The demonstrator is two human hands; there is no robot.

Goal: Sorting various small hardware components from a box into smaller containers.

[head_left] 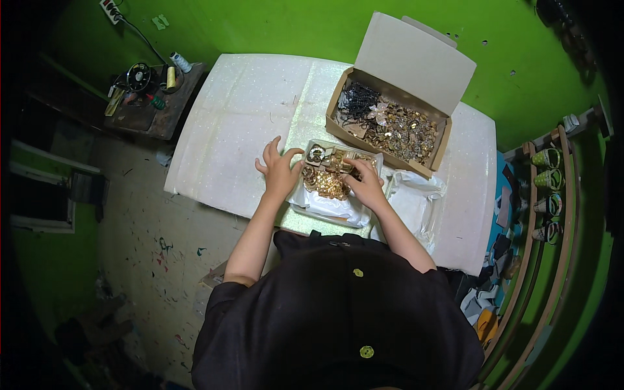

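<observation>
Gold ornaments [328,182] in a small open box [311,148] are being pinched by the right hand [365,185]; the box edge is being touched by the spread left hand [278,170].

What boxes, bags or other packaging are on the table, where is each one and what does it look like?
Big carton: back right of the table, brown cardboard, lid open, full of gold and black trinkets.
Small box: front centre, between the left hand and right hand, tan, holding gold pieces, on white wrap.
Plastic bag: right of the small box, clear-white, crumpled.
</observation>
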